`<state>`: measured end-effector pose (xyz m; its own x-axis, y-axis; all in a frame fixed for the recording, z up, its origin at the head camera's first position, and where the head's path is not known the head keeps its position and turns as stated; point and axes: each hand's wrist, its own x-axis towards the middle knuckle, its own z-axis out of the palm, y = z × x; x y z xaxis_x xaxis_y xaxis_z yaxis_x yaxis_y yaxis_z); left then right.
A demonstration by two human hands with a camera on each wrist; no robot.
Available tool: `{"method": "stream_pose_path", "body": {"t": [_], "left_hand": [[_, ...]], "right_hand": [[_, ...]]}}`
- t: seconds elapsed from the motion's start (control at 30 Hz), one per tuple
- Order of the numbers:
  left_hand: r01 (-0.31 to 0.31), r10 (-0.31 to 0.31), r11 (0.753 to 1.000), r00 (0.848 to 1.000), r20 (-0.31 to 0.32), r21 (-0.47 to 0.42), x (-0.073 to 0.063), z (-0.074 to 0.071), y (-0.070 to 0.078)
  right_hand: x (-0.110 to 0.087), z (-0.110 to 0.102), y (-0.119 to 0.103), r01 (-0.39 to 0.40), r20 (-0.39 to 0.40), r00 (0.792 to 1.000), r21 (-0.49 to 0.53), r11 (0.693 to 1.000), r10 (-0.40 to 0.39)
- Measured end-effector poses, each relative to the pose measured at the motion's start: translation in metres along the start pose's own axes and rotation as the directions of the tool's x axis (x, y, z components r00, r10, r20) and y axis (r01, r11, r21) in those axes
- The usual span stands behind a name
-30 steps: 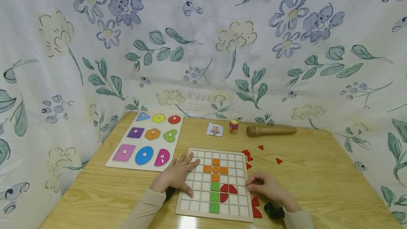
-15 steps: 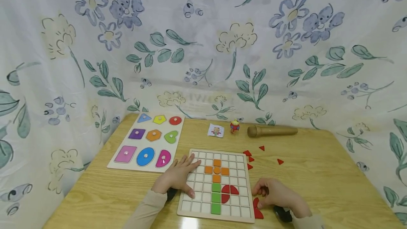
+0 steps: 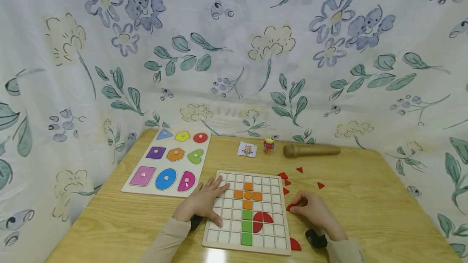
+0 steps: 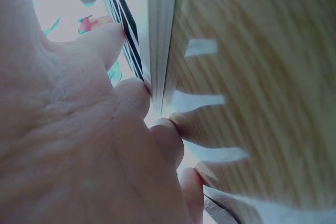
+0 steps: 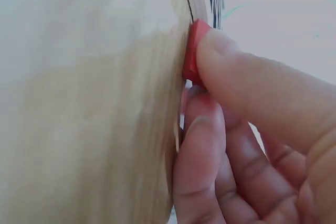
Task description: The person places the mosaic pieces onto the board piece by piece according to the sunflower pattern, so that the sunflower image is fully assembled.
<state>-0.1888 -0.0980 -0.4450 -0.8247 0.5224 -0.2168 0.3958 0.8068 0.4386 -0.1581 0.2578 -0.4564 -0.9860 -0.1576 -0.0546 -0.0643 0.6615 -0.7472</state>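
Note:
My left hand (image 3: 202,201) rests with spread fingers on the left edge of a wooden grid board (image 3: 223,238), thumb on its cells. In the left wrist view, the fingers (image 4: 134,95) reach over the board's rim. To the right of the board, my right hand (image 3: 313,210) pinches a red puzzle piece (image 3: 291,206) between thumb and fingers, close to the rim. The right wrist view shows this red piece (image 5: 195,51) under the thumb, its full outline hidden. Orange pieces (image 3: 248,205) and green squares (image 3: 246,226) form a column on the board. Beside it sit red quarter-circles (image 3: 258,216).
A red quarter-circle (image 3: 295,244) lies by the board's lower right corner. Several small red pieces (image 3: 320,185) lie beyond the right hand. A shape puzzle (image 3: 166,163) is at left. Behind stand a pattern card (image 3: 247,149), small toy figure (image 3: 268,144) and wooden microphone (image 3: 312,150).
My right hand moved down to the red pieces at the lower right, took one, and came back up beside the board with it. The left hand stayed in place.

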Motion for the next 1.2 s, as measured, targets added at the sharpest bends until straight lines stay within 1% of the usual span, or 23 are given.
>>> {"method": "stream_pose_path", "body": {"t": [0.07,0.2,0.3,0.4,0.5,0.6,0.7,0.77,0.83,0.9,1.03,1.1,1.13,1.17,1.2], "left_hand": [[-0.002,0.002,1.000,1.000,-0.003,0.002,-0.001,0.000,0.000],[0.000,0.000,1.000,1.000,-0.007,0.003,-0.001,0.000,0.000],[0.003,-0.002,1.000,1.000,-0.008,0.006,-0.002,-0.001,0.000],[-0.002,0.002,1.000,1.000,-0.008,0.006,-0.002,-0.002,0.001],[-0.008,0.008,1.000,1.000,-0.007,0.006,-0.002,-0.002,0.001],[-0.014,0.014,1.000,1.000,-0.007,0.006,-0.002,-0.003,0.001],[-0.016,0.016,1.000,1.000,-0.006,0.009,-0.003,-0.003,0.001],[-0.015,0.015,1.000,1.000,-0.005,0.010,-0.003,-0.003,0.000],[-0.011,0.011,1.000,1.000,-0.003,0.012,-0.003,-0.002,0.000],[-0.003,0.003,1.000,1.000,-0.001,0.011,-0.003,-0.002,0.000],[0.009,-0.009,1.000,1.000,0.000,0.005,-0.001,-0.002,0.000],[0.010,-0.010,1.000,1.000,0.000,0.004,0.000,-0.001,0.000],[0.009,-0.009,1.000,1.000,-0.001,0.002,0.000,-0.001,0.000],[0.007,-0.007,1.000,1.000,-0.002,0.002,0.000,-0.001,-0.001],[0.007,-0.007,1.000,1.000,-0.002,0.002,0.000,-0.001,-0.001]], "right_hand": [[0.004,0.003,-0.004,-0.046,-0.059,0.997,0.005,0.999,0.046],[0.012,0.008,-0.015,-0.083,-0.152,0.985,0.001,0.997,0.082],[0.015,0.009,-0.023,-0.084,-0.187,0.979,-0.005,0.996,0.081],[0.017,0.011,-0.032,-0.105,-0.212,0.972,0.006,0.994,0.104],[0.017,0.017,-0.042,-0.112,-0.212,0.970,0.042,0.993,0.118],[0.016,0.028,-0.052,-0.096,-0.154,0.982,0.088,0.991,0.109],[0.015,0.041,-0.061,-0.051,-0.038,0.998,0.135,0.990,0.057],[0.014,0.050,-0.067,-0.008,0.045,0.999,0.163,0.987,0.000],[0.013,0.058,-0.075,0.036,0.119,0.991,0.174,0.984,-0.057],[0.013,0.065,-0.083,0.091,0.175,0.977,0.163,0.982,-0.119],[0.014,0.075,-0.099,0.197,0.269,0.936,0.139,0.971,-0.228],[0.014,0.079,-0.106,0.233,0.292,0.920,0.130,0.964,-0.262],[0.014,0.081,-0.108,0.248,0.288,0.918,0.120,0.961,-0.273],[0.015,0.084,-0.110,0.257,0.277,0.920,0.112,0.960,-0.279],[0.016,0.086,-0.112,0.256,0.259,0.926,0.104,0.961,-0.274]]}}
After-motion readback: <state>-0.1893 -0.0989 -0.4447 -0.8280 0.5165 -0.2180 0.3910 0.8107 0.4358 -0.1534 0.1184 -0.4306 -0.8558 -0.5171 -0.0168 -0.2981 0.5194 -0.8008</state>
